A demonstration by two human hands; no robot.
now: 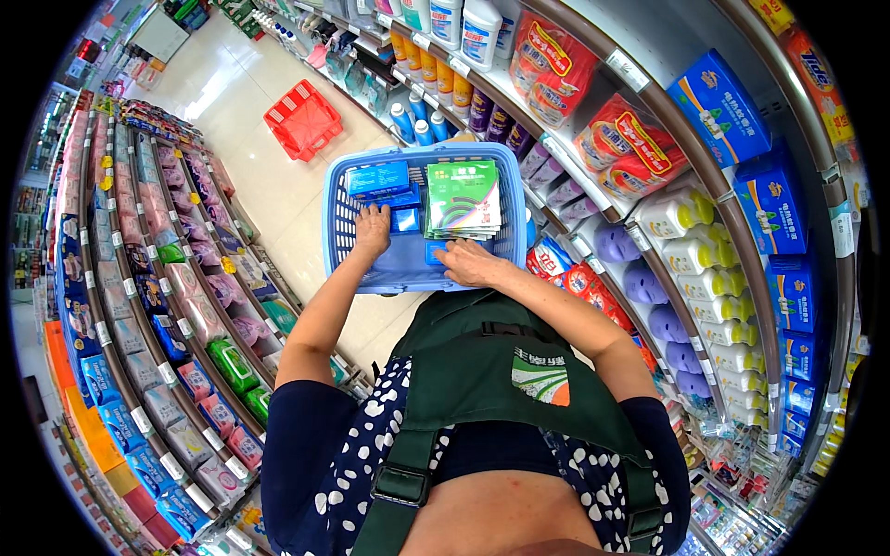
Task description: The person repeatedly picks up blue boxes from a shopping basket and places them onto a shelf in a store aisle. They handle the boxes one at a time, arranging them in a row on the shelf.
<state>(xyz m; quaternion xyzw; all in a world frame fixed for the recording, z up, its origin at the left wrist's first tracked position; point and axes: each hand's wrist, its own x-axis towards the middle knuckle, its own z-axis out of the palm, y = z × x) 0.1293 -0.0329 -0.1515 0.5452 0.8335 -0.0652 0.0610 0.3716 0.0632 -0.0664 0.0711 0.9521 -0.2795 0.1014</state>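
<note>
A blue plastic shopping basket (331, 218) sits in front of me, and both my hands reach inside it. My left hand (373, 232) is at the near edge of a flat blue box (378, 176), its fingers bent against it. Beside that hand is a smaller blue box (405, 221). To the right, a stack of green packets (462, 195) with a curved-line print leans in the basket. Just below the packets, my right hand (471, 263) has its fingers closed at another blue box (436, 251), which is mostly hidden.
A red plastic basket (304, 120) rests on the tiled floor (222, 69) ahead. Shelves of wrapped packs (190, 375) line the left. Close on the right, shelves carry white bottles (481, 35), red bagged packs (628, 146), purple containers (649, 280) and blue boxes (719, 107).
</note>
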